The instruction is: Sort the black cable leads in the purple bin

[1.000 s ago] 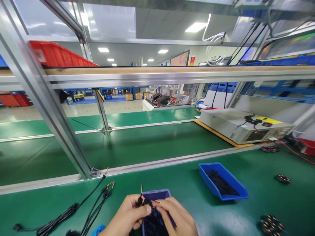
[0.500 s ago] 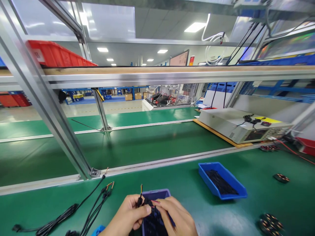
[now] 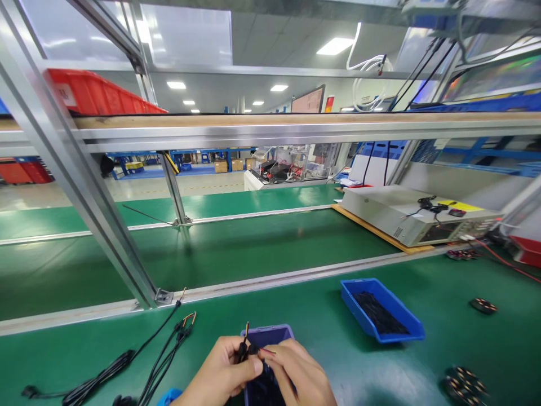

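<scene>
At the bottom centre, my left hand (image 3: 222,375) pinches a thin black cable (image 3: 244,345) whose stripped orange-tipped end sticks up. My right hand (image 3: 298,375) is closed beside it, fingertips meeting the left hand at the cable and gripping a small dark piece on it. Both hands hover over a small purple tray (image 3: 267,336) with dark parts inside, partly hidden by my fingers.
Black cables (image 3: 160,352) with bare tips lie on the green mat at the left. A blue tray (image 3: 382,313) of black pieces sits to the right. Round copper-wound parts (image 3: 465,386) lie at the far right. A grey instrument box (image 3: 416,217) stands behind, past a metal frame post (image 3: 84,186).
My hands have dropped slightly lower in view and the cable tip has tilted a little to the right. Nothing else has moved.
</scene>
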Tool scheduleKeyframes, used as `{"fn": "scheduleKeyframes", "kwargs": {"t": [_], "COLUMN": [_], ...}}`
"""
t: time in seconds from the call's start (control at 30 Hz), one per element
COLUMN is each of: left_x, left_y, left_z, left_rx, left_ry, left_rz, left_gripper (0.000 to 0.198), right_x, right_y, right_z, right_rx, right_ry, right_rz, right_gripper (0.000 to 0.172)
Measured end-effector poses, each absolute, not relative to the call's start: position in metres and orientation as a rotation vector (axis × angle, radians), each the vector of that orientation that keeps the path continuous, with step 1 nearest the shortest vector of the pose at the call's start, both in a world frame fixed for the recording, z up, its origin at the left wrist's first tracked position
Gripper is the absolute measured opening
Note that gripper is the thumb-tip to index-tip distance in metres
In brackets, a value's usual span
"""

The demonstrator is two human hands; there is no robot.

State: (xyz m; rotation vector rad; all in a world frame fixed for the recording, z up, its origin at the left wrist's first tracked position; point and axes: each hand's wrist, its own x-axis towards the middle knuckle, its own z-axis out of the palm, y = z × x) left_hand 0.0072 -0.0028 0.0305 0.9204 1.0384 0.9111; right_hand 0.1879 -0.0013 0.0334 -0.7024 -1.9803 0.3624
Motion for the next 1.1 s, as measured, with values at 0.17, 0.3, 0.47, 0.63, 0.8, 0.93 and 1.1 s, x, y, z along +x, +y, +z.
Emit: {"fn": "scheduleKeyframes", "kwargs": {"t": [0.17, 0.3, 0.47, 0.63, 0.8, 0.93, 1.1], "left_x": [0.006, 0.004, 0.003, 0.004, 0.005, 0.005, 0.006], "left_y": [-0.002, -0.002, -0.001, -0.002, -0.002, -0.003, -0.004], "left_z": [0.036, 0.042, 0.044, 0.044, 0.045, 0.046, 0.040], "left_rx": [0.952, 0.925, 0.925, 0.917, 0.911, 0.913, 0.900], "left_ry": [1.034, 1.042, 1.076, 1.075, 1.079, 1.068, 1.035], "left_rz": [0.859, 0.867, 0.876, 0.889, 0.890, 0.903, 0.919], "left_gripper": [0.053, 0.052, 0.049, 0.052, 0.053, 0.053, 0.052], "right_x": [0.189, 0.192, 0.194, 0.191, 0.187, 0.186, 0.185], "right_y": [0.002, 0.000, -0.004, -0.005, -0.005, -0.006, -0.006], "right_z": [0.039, 0.038, 0.033, 0.035, 0.040, 0.042, 0.039], "right_rx": [-0.597, -0.758, -0.934, -0.905, -0.904, -0.874, -0.825], "right_ry": [-2.065, -1.926, -1.804, -1.811, -1.772, -1.785, -1.784], "right_rz": [0.311, 0.368, 0.506, 0.463, 0.420, 0.420, 0.468], "right_gripper": [0.034, 0.028, 0.026, 0.019, 0.012, 0.010, 0.007]}}
